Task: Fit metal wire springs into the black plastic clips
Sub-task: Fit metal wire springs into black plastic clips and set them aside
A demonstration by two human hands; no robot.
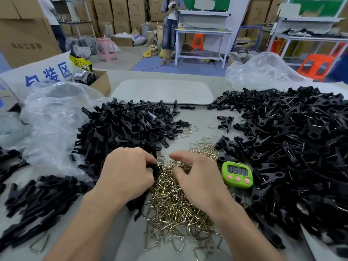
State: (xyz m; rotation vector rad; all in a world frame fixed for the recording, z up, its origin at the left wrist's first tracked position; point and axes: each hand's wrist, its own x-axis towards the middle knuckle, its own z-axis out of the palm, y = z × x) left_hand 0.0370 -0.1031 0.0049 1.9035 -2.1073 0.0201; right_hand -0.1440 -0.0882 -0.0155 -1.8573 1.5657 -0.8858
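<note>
Gripped black clip (154, 168) in left hand (128, 174), fingers curled tight round it, at left edge of wire spring pile (175, 202), near centre of table. Rested right hand (197, 178) on that pile, fingers apart and bent, tips touching springs. Noted springless clip heap (124, 129) far left, sprung clip heap (293, 147) right, green timer (236, 174) just right of right hand.

Item 1: left hand (128, 174), bare, is being shown with bare left forearm (79, 223), entering from 7 o'clock. Item 2: right hand (197, 181), bare, is being shown with bare right forearm (244, 228), entering from 5 o'clock.
</note>
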